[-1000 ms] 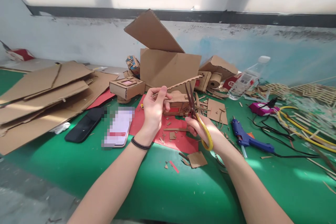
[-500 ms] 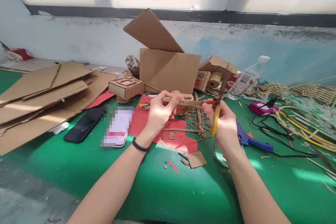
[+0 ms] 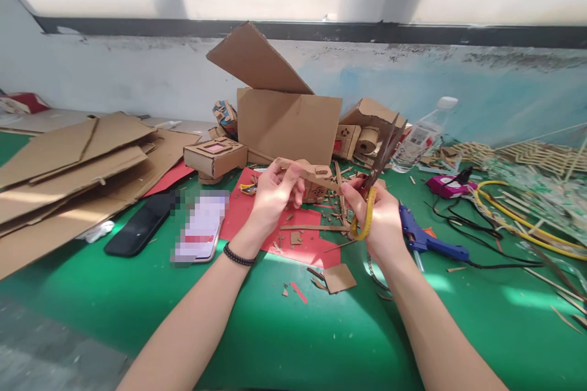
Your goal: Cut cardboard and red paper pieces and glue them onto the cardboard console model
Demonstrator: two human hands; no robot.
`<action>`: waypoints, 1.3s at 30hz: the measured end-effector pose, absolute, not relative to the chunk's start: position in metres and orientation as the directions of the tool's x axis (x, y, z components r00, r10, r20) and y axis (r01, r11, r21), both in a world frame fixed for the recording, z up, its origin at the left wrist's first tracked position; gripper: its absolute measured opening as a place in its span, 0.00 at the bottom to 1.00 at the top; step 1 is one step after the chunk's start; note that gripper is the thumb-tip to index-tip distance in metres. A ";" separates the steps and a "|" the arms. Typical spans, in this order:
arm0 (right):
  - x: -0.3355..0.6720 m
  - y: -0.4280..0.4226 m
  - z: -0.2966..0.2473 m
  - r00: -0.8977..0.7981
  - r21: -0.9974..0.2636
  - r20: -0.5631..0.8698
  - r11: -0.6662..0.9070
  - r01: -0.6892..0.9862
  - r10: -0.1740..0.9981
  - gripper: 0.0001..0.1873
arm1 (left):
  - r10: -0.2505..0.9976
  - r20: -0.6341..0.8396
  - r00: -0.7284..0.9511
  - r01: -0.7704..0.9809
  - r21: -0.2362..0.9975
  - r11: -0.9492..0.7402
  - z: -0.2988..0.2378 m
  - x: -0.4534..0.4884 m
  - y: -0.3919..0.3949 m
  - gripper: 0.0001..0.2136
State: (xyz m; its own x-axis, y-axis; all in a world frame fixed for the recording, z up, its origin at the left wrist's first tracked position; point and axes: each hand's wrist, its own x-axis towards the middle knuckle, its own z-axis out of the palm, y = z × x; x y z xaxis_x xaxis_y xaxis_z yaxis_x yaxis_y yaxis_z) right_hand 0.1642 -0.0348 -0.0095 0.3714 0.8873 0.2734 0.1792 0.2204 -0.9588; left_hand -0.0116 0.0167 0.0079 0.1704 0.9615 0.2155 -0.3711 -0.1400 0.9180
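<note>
Green worktop (image 3: 339, 342) by a pale wall (image 3: 151, 67): left hand (image 3: 277, 194) and right hand (image 3: 383, 219) now both pinch a cardboard strip (image 3: 323, 181) in front of a small box (image 3: 315, 193); right-held scissors (image 3: 381, 162) have swung upward, so nothing's being cut.

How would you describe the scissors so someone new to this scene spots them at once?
Start at the green table and find the right hand, just left of the blue glue gun. It holds the scissors, dark blades pointing up. Their yellow handle sets them apart from the brown cardboard scraps nearby.
</note>
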 end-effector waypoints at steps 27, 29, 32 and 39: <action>0.159 -0.041 -0.008 0.439 -0.926 0.353 0.240 0.292 0.826 0.18 | 0.956 0.234 0.174 -0.230 0.954 -0.192 0.004 -0.009 0.014 0.12; 0.161 -0.041 -0.008 0.427 -0.929 0.336 0.220 0.299 0.840 0.19 | 0.939 0.322 0.122 -0.194 0.936 -0.295 0.005 -0.012 0.015 0.10; 0.163 -0.042 -0.011 0.353 -0.925 0.318 0.206 0.320 0.880 0.22 | 0.888 0.455 0.068 -0.153 0.884 -0.442 0.006 -0.018 0.015 0.08; 0.157 -0.043 -0.019 0.030 -0.898 0.201 0.172 0.406 0.979 0.26 | 0.891 0.419 0.175 -0.168 0.904 -0.393 0.006 -0.019 0.009 0.12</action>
